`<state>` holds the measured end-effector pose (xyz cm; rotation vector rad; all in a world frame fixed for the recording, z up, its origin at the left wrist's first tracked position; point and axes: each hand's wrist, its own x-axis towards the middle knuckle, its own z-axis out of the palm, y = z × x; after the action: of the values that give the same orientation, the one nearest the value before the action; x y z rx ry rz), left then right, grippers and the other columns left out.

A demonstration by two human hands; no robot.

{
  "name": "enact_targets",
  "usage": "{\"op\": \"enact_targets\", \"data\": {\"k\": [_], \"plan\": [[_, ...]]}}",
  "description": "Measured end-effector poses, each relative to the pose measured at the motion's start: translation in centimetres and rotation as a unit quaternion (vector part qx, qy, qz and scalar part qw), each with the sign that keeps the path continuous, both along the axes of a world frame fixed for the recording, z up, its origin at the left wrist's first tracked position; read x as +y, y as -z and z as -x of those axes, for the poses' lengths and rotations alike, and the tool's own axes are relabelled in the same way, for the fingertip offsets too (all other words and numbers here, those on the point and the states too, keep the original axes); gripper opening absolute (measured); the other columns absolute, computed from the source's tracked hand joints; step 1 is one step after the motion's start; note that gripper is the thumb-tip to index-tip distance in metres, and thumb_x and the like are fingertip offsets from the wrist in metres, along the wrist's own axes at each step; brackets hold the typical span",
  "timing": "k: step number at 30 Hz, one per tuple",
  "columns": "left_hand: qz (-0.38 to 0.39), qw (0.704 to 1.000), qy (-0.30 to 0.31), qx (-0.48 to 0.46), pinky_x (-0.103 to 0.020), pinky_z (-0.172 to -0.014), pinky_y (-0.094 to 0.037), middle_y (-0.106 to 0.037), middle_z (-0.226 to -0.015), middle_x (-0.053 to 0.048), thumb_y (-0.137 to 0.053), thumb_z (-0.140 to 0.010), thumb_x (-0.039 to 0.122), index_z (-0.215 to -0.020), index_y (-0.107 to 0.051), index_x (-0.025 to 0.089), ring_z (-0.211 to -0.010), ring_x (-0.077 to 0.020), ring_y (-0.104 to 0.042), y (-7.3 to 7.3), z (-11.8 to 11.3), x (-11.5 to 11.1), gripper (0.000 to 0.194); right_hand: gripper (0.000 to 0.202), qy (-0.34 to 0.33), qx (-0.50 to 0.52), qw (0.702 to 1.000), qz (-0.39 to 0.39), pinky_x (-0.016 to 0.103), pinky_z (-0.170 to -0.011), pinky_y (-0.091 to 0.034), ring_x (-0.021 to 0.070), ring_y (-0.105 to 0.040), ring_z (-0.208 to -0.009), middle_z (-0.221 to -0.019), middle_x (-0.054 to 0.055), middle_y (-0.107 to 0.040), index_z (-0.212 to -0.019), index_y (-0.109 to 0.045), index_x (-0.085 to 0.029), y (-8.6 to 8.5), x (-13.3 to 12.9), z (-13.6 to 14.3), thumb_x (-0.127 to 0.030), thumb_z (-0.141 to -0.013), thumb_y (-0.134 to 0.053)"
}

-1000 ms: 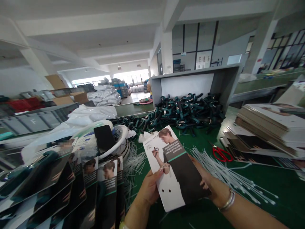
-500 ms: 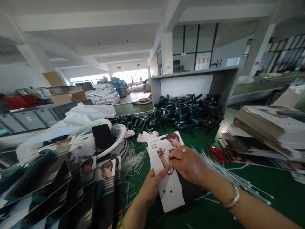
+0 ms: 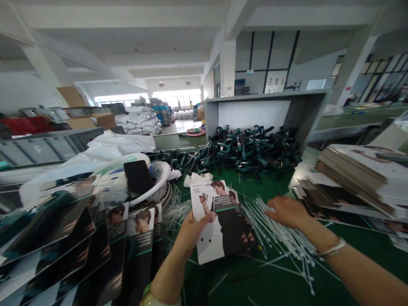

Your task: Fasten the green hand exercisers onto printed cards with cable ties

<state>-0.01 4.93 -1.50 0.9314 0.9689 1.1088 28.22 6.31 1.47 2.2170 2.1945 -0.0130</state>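
My left hand (image 3: 194, 227) grips the left edge of a printed cardboard packaging card (image 3: 207, 250), thumb on its front. The card shows a person and a forearm, with two small holes low down; more cards lie beneath it at the right. My right hand (image 3: 287, 211), wearing a bracelet, is at a pile of white cable ties (image 3: 295, 248) right of the cards. Its fingers are curled and pinched together at the ties' upper ends. Dark green hand grip exercisers (image 3: 245, 148) are heaped beyond the cards, partly inside a grey open-sided box (image 3: 314, 114).
Overlapping cards with grip exercisers (image 3: 63, 242) fill the left side. A black phone (image 3: 138, 179) rests on a white basket (image 3: 162, 187). A stack of cards (image 3: 353, 174) stands at the right. More ties (image 3: 180, 206) lie left of my cards, near a crumpled white cloth (image 3: 197, 178).
My right hand has left the card and moved right to the cable ties, covering the red scissors. The card in my left hand has moved slightly left and now lies over other cards.
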Motion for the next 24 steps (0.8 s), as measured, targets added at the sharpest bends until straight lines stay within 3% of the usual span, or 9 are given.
{"op": "enact_targets", "data": {"k": [3, 8, 13, 17, 24], "plan": [[0.037, 0.999, -0.006, 0.034, -0.032, -0.064, -0.049, -0.068, -0.082, -0.008, -0.079, -0.054, 0.024, -0.106, -0.051, 0.013, -0.065, -0.0199, -0.063, 0.3, 0.7, 0.4, 0.06, 0.021, 0.013, -0.01, 1.0, 0.026, 0.038, -0.07, -0.043, 0.0315, -0.063, -0.087, -0.089, 0.019, -0.067, -0.078, -0.069, -0.011, 1.7, 0.1, -0.4, -0.022, -0.076, -0.05], [0.033, 0.999, 0.033, -0.011, -0.035, -0.067, -0.05, -0.068, -0.094, -0.009, -0.078, -0.05, 0.014, -0.124, -0.042, 0.018, -0.074, -0.0241, -0.065, 0.6, 1.9, 0.4, 0.082, 0.023, 0.036, 0.022, 0.999, 0.033, 0.029, -0.067, -0.041, 0.023, -0.064, -0.084, -0.088, 0.013, -0.069, -0.077, -0.067, -0.014, 3.0, 0.5, -0.7, -0.015, -0.075, -0.045], [0.0, 0.999, 0.011, 0.039, -0.032, -0.072, -0.049, -0.068, -0.099, -0.009, -0.078, -0.05, 0.013, -0.117, -0.053, 0.016, -0.083, -0.0247, -0.064, 1.7, 2.3, 1.2, 0.072, 0.02, 0.039, 0.034, 0.998, 0.045, 0.026, -0.066, -0.04, 0.02, -0.063, -0.082, -0.086, 0.011, -0.069, -0.075, -0.066, -0.014, 2.7, 0.7, -1.8, -0.016, -0.075, -0.046], [-0.026, 0.998, 0.028, 0.057, -0.031, -0.072, -0.049, -0.068, -0.098, -0.009, -0.078, -0.052, 0.016, -0.108, -0.061, 0.016, -0.084, -0.0247, -0.064, 2.5, 2.1, 1.5, 0.059, 0.02, 0.041, 0.017, 0.998, 0.054, 0.03, -0.07, -0.041, 0.0246, -0.064, -0.086, -0.087, 0.015, -0.069, -0.079, -0.067, -0.012, 2.4, 0.9, -1.3, -0.017, -0.074, -0.048], [-0.039, 0.996, 0.026, 0.081, -0.032, -0.072, -0.049, -0.069, -0.095, -0.007, -0.077, -0.053, 0.015, -0.105, -0.063, 0.017, -0.085, -0.025, -0.063, 2.8, 2.1, 1.4, 0.054, 0.025, 0.057, -0.002, 0.997, 0.046, 0.035, -0.071, -0.044, 0.0306, -0.064, -0.088, -0.091, 0.024, -0.067, -0.084, -0.07, -0.007, 2.7, 1.9, 0.6, -0.011, -0.067, -0.052]]}}
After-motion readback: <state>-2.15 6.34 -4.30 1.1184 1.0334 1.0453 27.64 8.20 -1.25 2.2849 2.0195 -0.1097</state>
